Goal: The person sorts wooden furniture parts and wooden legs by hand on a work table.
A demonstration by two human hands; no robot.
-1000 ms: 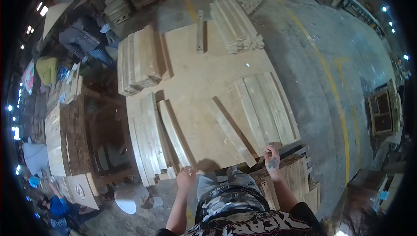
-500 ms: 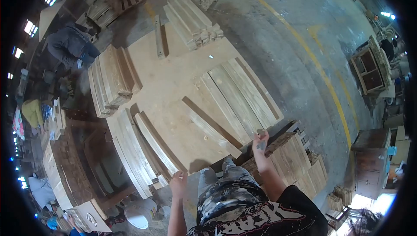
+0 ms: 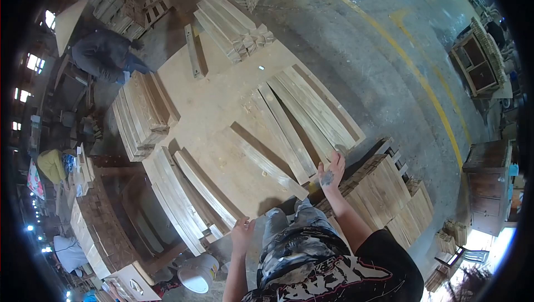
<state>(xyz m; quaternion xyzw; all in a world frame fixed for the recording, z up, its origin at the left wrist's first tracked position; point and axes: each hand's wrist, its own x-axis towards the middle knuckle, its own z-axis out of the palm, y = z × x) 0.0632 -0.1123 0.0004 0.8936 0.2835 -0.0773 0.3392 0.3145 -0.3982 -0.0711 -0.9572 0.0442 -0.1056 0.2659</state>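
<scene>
My right hand (image 3: 332, 171) is at the near end of a pale wooden board (image 3: 305, 106) in the group on the table's right side, thumb and fingers around that end. A gap separates this board from the narrower wooden strips (image 3: 281, 132) to its left. My left hand (image 3: 242, 231) hovers by the near end of a curved wooden strip (image 3: 204, 186), fingers loosely bent and apart, nothing visible in them. Between my hands, a single slanted strip (image 3: 266, 160) lies on the light tabletop (image 3: 214, 115).
Stacked boards stand at the table's left edge (image 3: 142, 110) and far end (image 3: 231, 26). A lone strip (image 3: 194, 52) lies near the far stack. Stacked wood (image 3: 384, 196) sits right of my legs, a white bucket (image 3: 197, 273) to the left. Another person (image 3: 103, 54) bends beyond the left stack.
The strips left of my right hand have shifted left at their near ends, opening a wedge-shaped gap beside the wider board. My right hand's fingers have extended further over the board's end.
</scene>
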